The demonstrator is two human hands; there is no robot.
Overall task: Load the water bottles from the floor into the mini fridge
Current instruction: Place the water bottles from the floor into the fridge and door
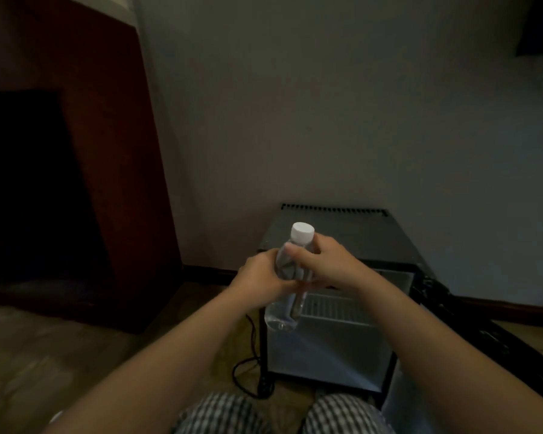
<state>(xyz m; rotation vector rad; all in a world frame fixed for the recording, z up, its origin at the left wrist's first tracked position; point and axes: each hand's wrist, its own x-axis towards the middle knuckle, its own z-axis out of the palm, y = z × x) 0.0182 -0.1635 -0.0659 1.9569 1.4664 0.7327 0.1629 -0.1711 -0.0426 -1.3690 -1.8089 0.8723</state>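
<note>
**A:** What holds what here?

**B:** A small black mini fridge stands on the wooden floor against the wall, its door swung open to the right; the pale inside shows a wire shelf; a clear plastic water bottle with a white cap has clear water in it.

**A:** And where is that bottle?

**B:** In the air, cap up and slightly tilted, in front of the fridge's open mouth near its upper left front corner; its base hangs level with the shelf, outside the cabinet.

**A:** The hands?

**B:** Both forearms reach forward over knees in checked trousers; the left grip is clenched round the bottle's middle from the left; the right grip clasps its upper body just under the cap, thumb across the front; a black cord loops on the floor by the fridge's lower left corner.
</note>
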